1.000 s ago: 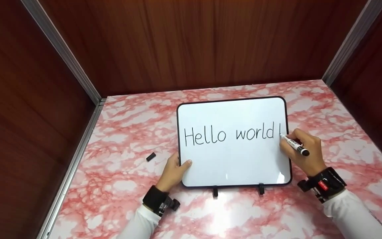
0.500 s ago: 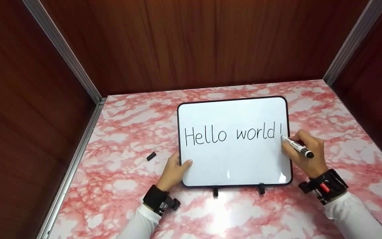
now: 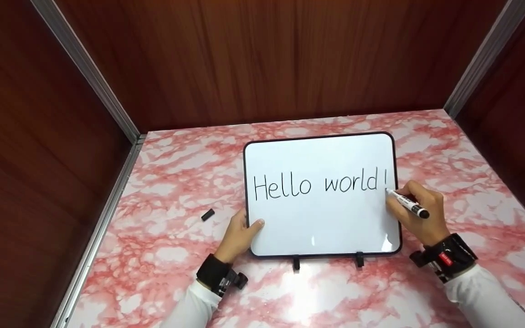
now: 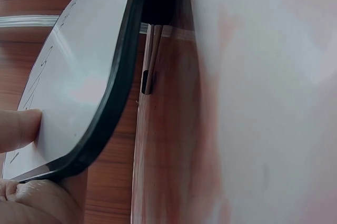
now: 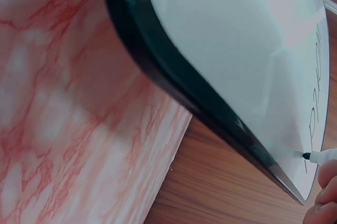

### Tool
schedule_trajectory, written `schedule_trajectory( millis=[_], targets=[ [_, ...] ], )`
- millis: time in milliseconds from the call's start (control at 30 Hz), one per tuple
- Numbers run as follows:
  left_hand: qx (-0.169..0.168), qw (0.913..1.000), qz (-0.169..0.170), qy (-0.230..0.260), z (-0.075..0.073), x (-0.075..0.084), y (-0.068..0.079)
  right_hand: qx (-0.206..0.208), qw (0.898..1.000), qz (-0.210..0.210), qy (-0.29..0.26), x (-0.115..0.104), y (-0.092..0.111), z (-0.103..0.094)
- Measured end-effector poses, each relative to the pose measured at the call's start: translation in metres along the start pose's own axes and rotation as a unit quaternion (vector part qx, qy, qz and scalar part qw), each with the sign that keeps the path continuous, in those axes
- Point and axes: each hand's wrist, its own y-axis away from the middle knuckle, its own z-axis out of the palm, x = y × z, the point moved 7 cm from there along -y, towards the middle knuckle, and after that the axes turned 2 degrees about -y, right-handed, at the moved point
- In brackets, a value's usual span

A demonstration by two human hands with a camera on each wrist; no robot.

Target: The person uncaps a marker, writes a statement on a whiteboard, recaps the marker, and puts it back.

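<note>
A black-framed whiteboard [image 3: 321, 223] stands tilted on two black feet, with "Hello world" and a vertical stroke written across it in black. My left hand [image 3: 239, 234] grips its lower left edge; in the left wrist view the thumb [image 4: 21, 129] lies on the white face and the fingers go behind the frame. At the right edge my right hand [image 3: 422, 212] pinches a white marker [image 3: 407, 202] with a black end. In the right wrist view the marker's black tip [image 5: 306, 156] is at the board face near the stroke; whether it touches is unclear.
A black marker cap [image 3: 208, 214] lies on the red-and-white marbled table [image 3: 167, 255], left of the board. Dark wood panels [image 3: 262, 59] rise behind and on both sides, joined by metal corner strips. The board's feet [image 3: 296, 262] stick out in front.
The right hand has shifted slightly down along the right side with the marker. The vertical stroke after "world" now shows fully above the tip. The left hand stays in place.
</note>
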Motion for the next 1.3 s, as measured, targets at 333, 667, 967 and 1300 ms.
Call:
schedule_trajectory(
  millis=[333,667,967,1300],
  targets=[
    [-0.003,1.0000,0.000,0.001,0.0004,0.0007,0.0001,-0.005,1.000,-0.003,-0.001,-0.0019,0.0001,0.0000],
    [-0.003,1.0000,-0.006,0.006,0.0013,0.0021,0.0008,-0.006,1.000,-0.009,0.004,-0.0008,0.0014,-0.0005],
    [0.004,1.0000,-0.008,0.003,0.0010,0.0021,0.0002,-0.006,1.000,-0.004,0.007,0.0011,0.0035,-0.0013],
    [0.002,0.9999,-0.003,0.011,0.0015,0.0016,0.0007,-0.015,1.000,-0.004,-0.003,-0.0021,0.0036,-0.0009]
  ],
)
